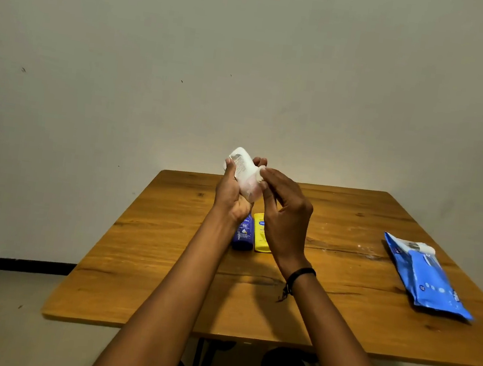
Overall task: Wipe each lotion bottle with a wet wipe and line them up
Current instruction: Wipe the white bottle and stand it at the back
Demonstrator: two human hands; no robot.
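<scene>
My left hand (pixel 230 195) grips a white lotion bottle (pixel 242 164), held tilted in the air above the table's far half. My right hand (pixel 283 216) pinches a white wet wipe (pixel 257 185) against the bottle's right side. Below the hands, a dark blue lotion bottle (pixel 243 234) and a yellow lotion bottle (pixel 261 236) lie side by side on the wooden table (pixel 162 264), partly hidden by my wrists.
A blue wet wipe pack (pixel 430 280) lies at the table's right edge, its flap lifted with a white wipe showing at the top. A bare wall stands close behind the table. My knees show under the near edge.
</scene>
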